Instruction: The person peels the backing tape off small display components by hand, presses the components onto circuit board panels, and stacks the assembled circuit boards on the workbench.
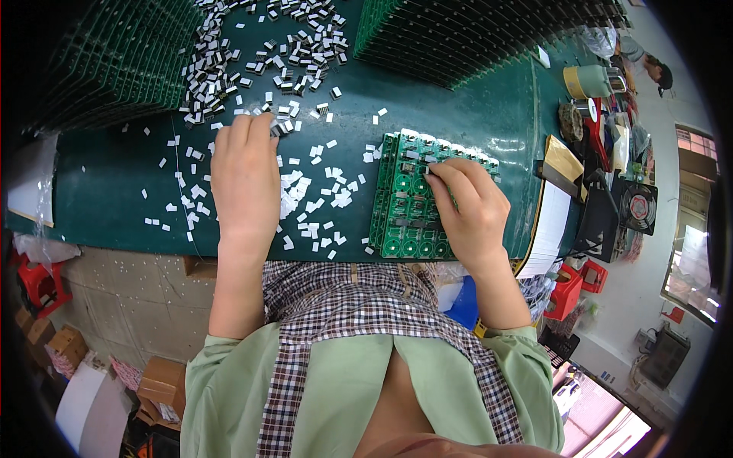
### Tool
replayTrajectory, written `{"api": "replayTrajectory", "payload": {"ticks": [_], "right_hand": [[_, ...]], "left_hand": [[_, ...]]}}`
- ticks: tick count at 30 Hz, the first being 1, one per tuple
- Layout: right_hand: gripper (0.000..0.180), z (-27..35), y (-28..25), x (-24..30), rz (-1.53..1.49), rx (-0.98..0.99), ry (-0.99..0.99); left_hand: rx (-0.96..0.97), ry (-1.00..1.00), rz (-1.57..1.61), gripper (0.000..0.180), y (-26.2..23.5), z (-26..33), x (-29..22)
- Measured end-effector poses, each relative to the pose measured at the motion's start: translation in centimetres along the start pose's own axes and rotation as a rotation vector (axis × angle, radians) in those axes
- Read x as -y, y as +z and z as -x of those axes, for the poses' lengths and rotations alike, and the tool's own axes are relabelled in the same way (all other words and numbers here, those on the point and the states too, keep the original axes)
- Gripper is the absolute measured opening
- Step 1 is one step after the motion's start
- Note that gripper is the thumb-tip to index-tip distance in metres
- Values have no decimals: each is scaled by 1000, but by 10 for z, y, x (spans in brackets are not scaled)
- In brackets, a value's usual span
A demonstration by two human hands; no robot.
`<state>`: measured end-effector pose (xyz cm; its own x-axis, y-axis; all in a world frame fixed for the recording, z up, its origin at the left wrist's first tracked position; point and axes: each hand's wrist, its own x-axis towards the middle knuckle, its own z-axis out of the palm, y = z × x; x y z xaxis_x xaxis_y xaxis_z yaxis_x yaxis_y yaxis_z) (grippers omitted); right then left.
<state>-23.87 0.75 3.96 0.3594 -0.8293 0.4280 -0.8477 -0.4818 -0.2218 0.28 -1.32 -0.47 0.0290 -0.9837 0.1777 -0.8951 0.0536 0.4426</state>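
My left hand [246, 172] reaches palm down to the near edge of a scattered heap of small black electronic components with white tops [301, 65]. Its fingers are curled together with the tips turned down, hiding whatever they hold. A few components lie right against its thumb. On the right, my right hand [471, 210] is over a green circuit board panel [416, 204], thumb and forefinger pinched on a small component [429, 169] at the board. Several like components sit in rows along that panel, which rests on top of another panel.
Tall stacks of green circuit boards stand at the far left [122, 61] and far right [466, 34] of the green table [114, 183]. Small white paper bits [294, 195] litter its middle. A green kettle [588, 81] and a small fan [637, 206] are on the right. Another person [653, 70] is in the far right corner.
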Motion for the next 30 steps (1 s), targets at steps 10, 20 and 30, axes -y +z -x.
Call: {"api": "replayTrajectory", "payload": {"ticks": [10, 20, 30], "right_hand": [[15, -9, -7, -4, 7, 120, -51], [16, -8, -6, 0, 17, 115, -41], [19, -14, -16, -5, 29, 223, -144]], "left_hand": [[-64, 161, 99, 25, 2, 5, -4], [14, 351, 161, 17, 8, 14, -15], [-11, 263, 378, 21, 7, 16, -20]]}}
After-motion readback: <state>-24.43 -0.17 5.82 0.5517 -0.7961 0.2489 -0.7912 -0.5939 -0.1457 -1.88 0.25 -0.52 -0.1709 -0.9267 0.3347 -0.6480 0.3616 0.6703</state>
